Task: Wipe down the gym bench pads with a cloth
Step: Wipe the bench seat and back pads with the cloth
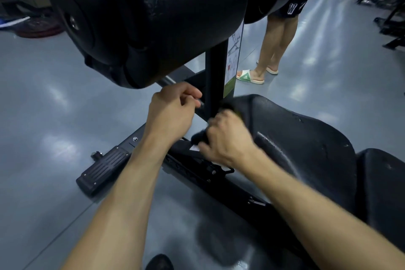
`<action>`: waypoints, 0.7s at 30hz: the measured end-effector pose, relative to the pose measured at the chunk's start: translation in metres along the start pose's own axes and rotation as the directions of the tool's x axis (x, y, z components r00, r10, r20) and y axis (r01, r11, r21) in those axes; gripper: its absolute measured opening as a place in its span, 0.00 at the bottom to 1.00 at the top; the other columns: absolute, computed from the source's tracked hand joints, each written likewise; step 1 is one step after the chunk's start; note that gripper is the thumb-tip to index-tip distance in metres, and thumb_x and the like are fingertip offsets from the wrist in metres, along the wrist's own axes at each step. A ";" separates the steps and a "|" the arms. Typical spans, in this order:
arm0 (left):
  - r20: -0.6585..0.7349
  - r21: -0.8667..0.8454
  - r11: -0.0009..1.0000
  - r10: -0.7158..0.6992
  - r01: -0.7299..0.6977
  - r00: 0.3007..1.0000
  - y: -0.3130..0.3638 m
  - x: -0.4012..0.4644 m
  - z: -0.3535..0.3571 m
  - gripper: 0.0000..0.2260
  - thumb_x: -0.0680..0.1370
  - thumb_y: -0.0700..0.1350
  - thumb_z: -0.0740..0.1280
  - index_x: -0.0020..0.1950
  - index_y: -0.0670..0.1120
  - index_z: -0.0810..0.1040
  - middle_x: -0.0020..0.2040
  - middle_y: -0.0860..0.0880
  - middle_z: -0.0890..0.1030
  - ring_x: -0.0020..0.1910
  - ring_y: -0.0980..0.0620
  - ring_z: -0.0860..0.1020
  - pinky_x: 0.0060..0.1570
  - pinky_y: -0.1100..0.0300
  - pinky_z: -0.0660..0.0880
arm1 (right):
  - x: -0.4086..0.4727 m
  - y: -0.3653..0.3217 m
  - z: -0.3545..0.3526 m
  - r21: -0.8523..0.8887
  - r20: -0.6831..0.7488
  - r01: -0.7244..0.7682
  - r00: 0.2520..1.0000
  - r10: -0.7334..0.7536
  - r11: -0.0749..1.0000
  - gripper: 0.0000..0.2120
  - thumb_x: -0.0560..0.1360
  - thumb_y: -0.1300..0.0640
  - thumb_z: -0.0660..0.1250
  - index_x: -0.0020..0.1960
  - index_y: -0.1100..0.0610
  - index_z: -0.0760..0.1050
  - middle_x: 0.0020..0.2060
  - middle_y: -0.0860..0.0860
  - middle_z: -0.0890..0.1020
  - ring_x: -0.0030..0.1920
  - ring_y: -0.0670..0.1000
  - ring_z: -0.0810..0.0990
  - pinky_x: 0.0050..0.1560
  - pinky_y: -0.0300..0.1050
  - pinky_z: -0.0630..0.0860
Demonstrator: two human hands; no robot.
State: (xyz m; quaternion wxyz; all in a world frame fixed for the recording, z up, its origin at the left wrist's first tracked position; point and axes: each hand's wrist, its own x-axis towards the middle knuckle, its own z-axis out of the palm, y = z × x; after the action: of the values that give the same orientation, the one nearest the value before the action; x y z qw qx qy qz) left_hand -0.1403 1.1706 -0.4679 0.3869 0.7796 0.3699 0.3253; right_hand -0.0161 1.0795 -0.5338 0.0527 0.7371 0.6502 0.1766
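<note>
Head view: the right hand (225,136) is smeared by motion blur, so its fingers are hard to separate; it is closed around a dark cloth (200,137), of which only a bunched end shows at the knuckles, with a yellowish bit at the hand's far side. The cloth sits at the front edge of the black seat pad (306,136), pressed against it beside the upright post (215,79). The left hand (173,109) is loosely curled, thumb and fingers nearly meeting close to the post; whether it pinches anything cannot be told. A big roller pad (153,17) fills the top and is cut off by the frame edge, hiding the frame behind it. The sticker (233,59) on the post is too small to read. A footplate (103,170) lies on the glossy grey floor (43,116). Beyond stands a person (278,35) in slides, seen only from the waist down. Blue lights and other equipment show far back.
</note>
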 end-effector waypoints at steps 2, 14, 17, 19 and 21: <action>-0.007 -0.013 1.000 -0.011 0.010 1.000 0.001 -0.003 -0.001 0.11 0.79 0.42 0.63 0.47 0.56 0.82 0.40 0.63 0.85 0.40 0.66 0.81 0.42 0.67 0.77 | -0.027 -0.037 0.031 0.166 0.175 -0.034 0.985 0.004 0.985 0.31 0.77 0.37 0.51 0.44 0.59 0.83 0.45 0.60 0.85 0.48 0.61 0.82 0.44 0.50 0.68; 0.071 -0.077 0.992 0.109 -0.104 0.992 0.017 -0.028 0.014 0.13 0.80 0.40 0.63 0.48 0.59 0.82 0.41 0.63 0.85 0.41 0.63 0.83 0.42 0.63 0.78 | -0.143 -0.022 -0.019 0.841 0.541 -0.440 0.691 0.480 -0.314 0.22 0.64 0.39 0.66 0.35 0.59 0.79 0.34 0.54 0.81 0.39 0.51 0.80 0.52 0.66 0.76; 0.141 -0.107 0.988 0.122 -0.108 0.982 0.019 -0.035 0.027 0.13 0.80 0.41 0.64 0.47 0.58 0.82 0.42 0.60 0.86 0.40 0.62 0.83 0.44 0.61 0.78 | -0.149 0.023 -0.064 0.801 0.512 -0.146 0.670 0.538 -0.580 0.22 0.70 0.46 0.68 0.48 0.64 0.86 0.51 0.65 0.86 0.55 0.65 0.85 0.55 0.64 0.82; 0.198 -0.114 0.988 0.127 -0.106 0.972 0.022 -0.041 0.037 0.12 0.80 0.41 0.64 0.47 0.58 0.82 0.42 0.59 0.86 0.41 0.61 0.83 0.44 0.62 0.77 | -0.164 0.056 -0.087 0.772 0.450 0.062 0.650 0.612 -0.633 0.18 0.77 0.49 0.63 0.45 0.57 0.88 0.50 0.58 0.88 0.52 0.56 0.87 0.47 0.50 0.84; 0.245 -0.105 0.986 0.154 -0.132 0.957 0.025 -0.046 0.046 0.12 0.79 0.42 0.64 0.47 0.58 0.82 0.41 0.59 0.86 0.41 0.61 0.83 0.40 0.64 0.77 | -0.186 0.090 -0.106 0.790 0.364 0.229 0.572 0.735 -0.569 0.21 0.80 0.51 0.59 0.41 0.54 0.89 0.46 0.53 0.89 0.47 0.51 0.88 0.43 0.43 0.83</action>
State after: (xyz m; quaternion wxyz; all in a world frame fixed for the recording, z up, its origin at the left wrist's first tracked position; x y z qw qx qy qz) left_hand -0.1199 1.1052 -0.4794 0.4398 0.8218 0.2456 0.2664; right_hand 0.0164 0.8684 -0.4429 -0.8350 0.4840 0.1295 -0.2273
